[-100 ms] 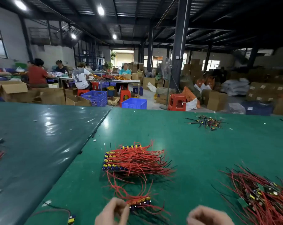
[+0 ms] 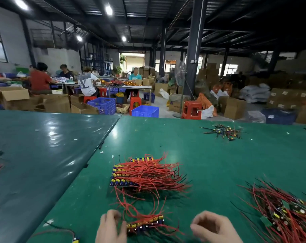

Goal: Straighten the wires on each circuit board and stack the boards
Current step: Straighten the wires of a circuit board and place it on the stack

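Circuit boards (image 2: pixel 145 225), a short row, lie on the green bench (image 2: pixel 218 163) between my hands. My left hand (image 2: pixel 111 227) grips the row's left end; my right hand (image 2: pixel 213 227), right of the row, has curled a little more, empty. Beyond the row sits the finished stack (image 2: pixel 131 174); the unsorted pile (image 2: pixel 285 211) is right of it. Judged: wire-straightening is beginning.
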### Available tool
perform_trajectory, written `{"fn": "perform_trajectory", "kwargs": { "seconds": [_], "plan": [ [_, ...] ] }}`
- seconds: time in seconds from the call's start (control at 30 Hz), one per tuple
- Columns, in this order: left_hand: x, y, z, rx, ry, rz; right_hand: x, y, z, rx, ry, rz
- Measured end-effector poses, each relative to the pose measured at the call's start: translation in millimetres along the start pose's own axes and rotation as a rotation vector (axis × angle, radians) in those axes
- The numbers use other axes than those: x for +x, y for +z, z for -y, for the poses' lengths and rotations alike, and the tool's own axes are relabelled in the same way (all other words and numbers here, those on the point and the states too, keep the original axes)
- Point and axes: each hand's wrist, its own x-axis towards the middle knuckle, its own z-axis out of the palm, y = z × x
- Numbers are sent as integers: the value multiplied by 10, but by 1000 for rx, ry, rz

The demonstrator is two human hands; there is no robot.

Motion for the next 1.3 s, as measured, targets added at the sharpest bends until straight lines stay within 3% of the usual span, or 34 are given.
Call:
{"fn": "perform_trajectory", "kwargs": {
  "seconds": [0.03,0.17,0.3,0.43,0.63,0.77,0.9,0.97,1.07,1.2,1.3],
  "plan": [
    [63,-7,26,107,2,62,65,69,-21,-43,37,8],
    [262,92,24,121,0,118,415,160,-185,-51,110,-103],
    [348,151,2,-14,-51,364,564,366,-409,34,72,-152],
    [120,147,42,-292,-15,419,597,327,-523,211,36,-255],
    [66,267,-205,-603,-8,448,467,104,-217,5,-565,-535],
    [140,564,-478,-646,4,481,403,184,-69,-325,-829,-322],
    [220,720,-589,-715,-11,504,511,236,-150,-908,-667,-81],
    [279,720,-574,-800,-59,512,587,234,-236,-1076,-527,31],
    [359,703,-495,-968,-149,551,693,275,-312,-1050,-484,62],
    [357,646,-389,-1138,-122,614,700,307,-338,-828,-503,30],
    [361,623,-373,-1215,-104,632,665,257,-372,-628,-620,-277]
  ]
}}
